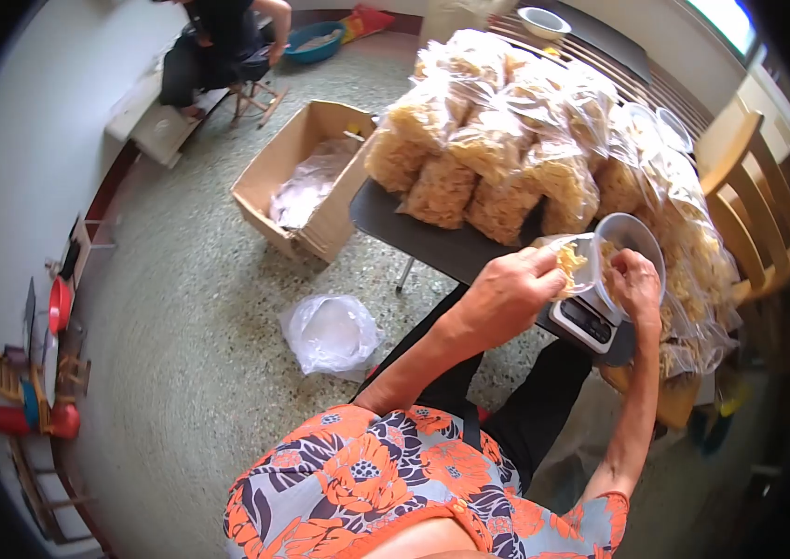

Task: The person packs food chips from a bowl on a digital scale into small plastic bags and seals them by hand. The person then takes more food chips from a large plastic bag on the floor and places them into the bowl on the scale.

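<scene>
My left hand (510,291) is closed on the edge of a small clear plastic container (585,270) with pale yellow, strip-like pieces (566,264) inside. Just right of it, my right hand (635,279) reaches into a larger clear plastic tub (648,235). Its fingers are bent together by more yellowish pieces, and whatever is between them is hidden. Below the tub sits a digital scale (583,323) with a display, at the near edge of the dark table (390,216).
Bags of yellowish pieces (497,140) are piled on the table. An open cardboard box (260,186) holds plastic bags. On the floor lies a white plastic bag (330,333). Wooden chair (754,186) stands right; a seated person (223,47) is far left, near a blue basin (314,44).
</scene>
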Demonstrator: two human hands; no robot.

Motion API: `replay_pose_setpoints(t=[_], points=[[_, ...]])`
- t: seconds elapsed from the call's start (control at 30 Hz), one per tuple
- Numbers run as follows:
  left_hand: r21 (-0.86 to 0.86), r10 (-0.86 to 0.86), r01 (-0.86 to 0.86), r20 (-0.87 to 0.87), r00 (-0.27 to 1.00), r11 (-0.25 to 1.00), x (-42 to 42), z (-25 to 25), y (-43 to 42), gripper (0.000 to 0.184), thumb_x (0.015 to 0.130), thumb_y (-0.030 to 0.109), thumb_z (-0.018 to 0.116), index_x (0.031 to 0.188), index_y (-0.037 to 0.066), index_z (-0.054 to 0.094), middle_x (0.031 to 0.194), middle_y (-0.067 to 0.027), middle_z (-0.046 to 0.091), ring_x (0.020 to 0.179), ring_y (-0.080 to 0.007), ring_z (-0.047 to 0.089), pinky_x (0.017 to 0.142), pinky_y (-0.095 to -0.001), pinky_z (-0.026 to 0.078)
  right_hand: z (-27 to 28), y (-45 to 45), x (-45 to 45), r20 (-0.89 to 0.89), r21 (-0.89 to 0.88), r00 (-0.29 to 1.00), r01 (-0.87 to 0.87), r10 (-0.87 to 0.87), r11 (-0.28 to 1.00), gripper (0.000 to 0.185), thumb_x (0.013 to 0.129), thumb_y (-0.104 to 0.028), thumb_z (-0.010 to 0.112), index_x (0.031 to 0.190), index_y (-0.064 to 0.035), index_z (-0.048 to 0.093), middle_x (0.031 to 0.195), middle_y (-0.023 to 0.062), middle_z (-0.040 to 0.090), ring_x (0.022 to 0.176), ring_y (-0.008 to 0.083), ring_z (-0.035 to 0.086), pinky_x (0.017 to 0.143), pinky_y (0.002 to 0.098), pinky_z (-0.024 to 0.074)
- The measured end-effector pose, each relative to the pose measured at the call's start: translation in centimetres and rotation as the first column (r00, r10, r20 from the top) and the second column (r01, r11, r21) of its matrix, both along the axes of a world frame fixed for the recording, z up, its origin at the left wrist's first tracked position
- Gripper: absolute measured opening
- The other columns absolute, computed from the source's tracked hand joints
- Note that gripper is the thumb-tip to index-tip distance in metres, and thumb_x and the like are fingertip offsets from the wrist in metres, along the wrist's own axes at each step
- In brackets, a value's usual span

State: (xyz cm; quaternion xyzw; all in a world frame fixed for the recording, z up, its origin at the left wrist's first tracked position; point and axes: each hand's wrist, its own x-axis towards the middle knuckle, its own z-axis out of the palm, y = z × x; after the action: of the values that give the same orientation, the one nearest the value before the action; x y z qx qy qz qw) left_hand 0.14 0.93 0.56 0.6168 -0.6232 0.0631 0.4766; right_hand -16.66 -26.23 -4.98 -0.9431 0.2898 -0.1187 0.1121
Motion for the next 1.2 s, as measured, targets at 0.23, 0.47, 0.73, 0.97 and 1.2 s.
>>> replay_pose_setpoints(t=[0.23,0.47,0.73,0.97,1.2], points=[[0.059,0.003,-0.005,0.032,0.999,0.998,-0.4,0.4,0.1,0.013,0.080,0.002,0.065,0.093,0.001,0.062,0.100,-0.0159,0.063,0.093,-0.0383,0.066,0.078,-0.0464,0.055,1.6,1.6,1.1,0.006,0.008,1.000,0.011,-0.011,1.000,0.010,0.082,-0.012,0.070,0.089,-0.0064,0.066,0.089,0.0145,0.071,0.090,0.0357,0.070,0.079,0.0459,0.0542],[0.005,0.018,-0.018,0.049,0.999,1.000,-0.5,0.6,-0.2,0.013,0.080,0.001,0.066,0.093,0.001,0.062,0.104,-0.0170,0.064,0.095,-0.0396,0.066,0.080,-0.0469,0.056,2.0,0.9,0.8,0.069,-0.035,0.996,-0.052,0.054,0.998,0.009,0.083,-0.010,0.068,0.090,-0.0052,0.066,0.079,0.0159,0.069,0.074,0.0344,0.070,0.071,0.0426,0.0555],[-0.027,0.014,-0.013,0.036,0.999,1.000,-0.9,0.7,-0.4,0.009,0.082,0.001,0.065,0.090,0.002,0.061,0.094,-0.0154,0.061,0.090,-0.0387,0.066,0.077,-0.0472,0.056,3.5,1.3,-0.8,0.265,0.264,0.962,-0.015,-0.058,0.964,0.010,0.092,-0.004,0.068,0.101,-0.0021,0.067,0.076,0.0024,0.063,0.067,0.0104,0.057,0.064,0.0287,0.0492],[-0.081,0.017,-0.015,0.025,1.000,0.997,-0.7,0.8,-0.4,0.010,0.082,0.002,0.065,0.091,0.002,0.061,0.099,-0.0164,0.063,0.093,-0.0390,0.067,0.079,-0.0467,0.057,3.5,0.8,-1.5,0.333,0.224,0.940,-0.009,-0.068,0.975,0.014,0.095,-0.012,0.065,0.104,-0.0020,0.069,0.083,0.0101,0.066,0.079,0.0199,0.064,0.074,0.0349,0.0517],[-0.007,0.089,-0.089,0.084,0.992,0.996,0.0,0.9,-0.1,0.008,0.080,0.000,0.068,0.085,0.002,0.063,0.095,-0.0143,0.065,0.088,-0.0354,0.069,0.074,-0.0433,0.058,2.6,0.4,-1.8,0.487,0.650,0.795,-0.055,-0.361,0.758,0.020,0.103,-0.023,0.065,0.111,-0.0056,0.070,0.079,-0.0083,0.055,0.066,0.0029,0.044,0.057,0.0216,0.0335]])
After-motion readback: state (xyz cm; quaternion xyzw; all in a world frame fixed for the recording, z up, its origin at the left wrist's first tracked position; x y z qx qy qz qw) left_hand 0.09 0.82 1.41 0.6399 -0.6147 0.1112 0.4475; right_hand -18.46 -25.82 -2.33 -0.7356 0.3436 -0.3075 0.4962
